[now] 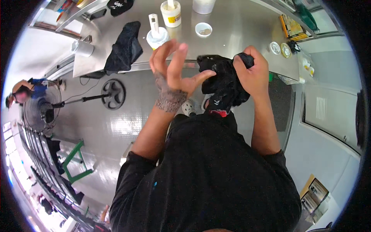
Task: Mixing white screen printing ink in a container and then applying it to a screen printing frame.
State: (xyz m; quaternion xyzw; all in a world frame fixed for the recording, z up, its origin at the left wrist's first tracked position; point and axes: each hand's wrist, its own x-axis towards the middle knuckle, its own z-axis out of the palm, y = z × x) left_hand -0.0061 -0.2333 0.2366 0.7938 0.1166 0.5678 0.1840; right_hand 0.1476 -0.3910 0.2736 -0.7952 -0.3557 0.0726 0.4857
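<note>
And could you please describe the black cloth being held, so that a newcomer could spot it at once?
Find the metal table across the top, then the right hand by its near edge. The black cloth hangs bunched from that hand, just right of the open left hand. Unlike the dark cloth lying on the table further left, it is held up.

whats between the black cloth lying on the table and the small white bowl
In the head view, a white tub with a white-handled tool in it stands between them; the left hand partly overlaps the tub.
</note>
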